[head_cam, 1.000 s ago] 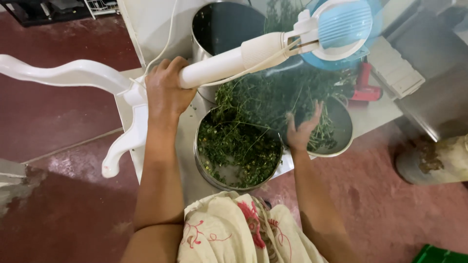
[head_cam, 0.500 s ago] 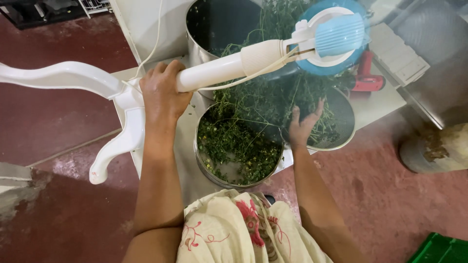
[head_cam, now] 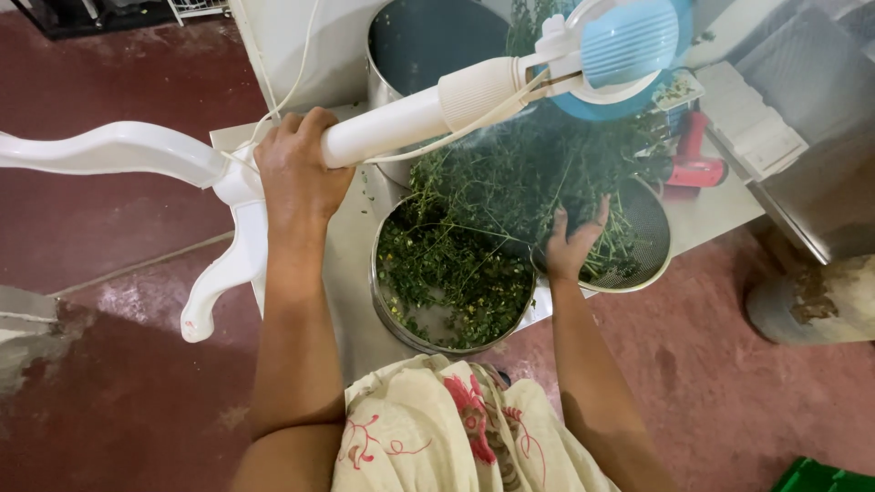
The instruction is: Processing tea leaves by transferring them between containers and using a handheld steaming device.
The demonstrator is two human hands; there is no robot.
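My left hand (head_cam: 296, 173) grips the white pole of a stand fan (head_cam: 410, 114) that is tipped on its side. The fan's blue head (head_cam: 629, 50) hangs over a heap of green herb sprigs (head_cam: 519, 182). Its white curved base legs (head_cam: 128, 155) stick out to the left. My right hand (head_cam: 572, 244) is spread open on the sprigs above a round mesh sieve (head_cam: 652, 239). A round steel tray (head_cam: 447, 282) in front of me holds loose green leaves.
A tall steel pot (head_cam: 428, 41) stands behind the herbs on a pale low slab (head_cam: 351, 273). A red tool (head_cam: 693, 164) and a white ribbed block (head_cam: 747, 114) lie at right. A dirty pale drum (head_cam: 820, 301) stands on the red floor.
The fan pole and head have shifted slightly with my left hand still gripping the pole. My right hand stays spread on the sprigs over the sieve.
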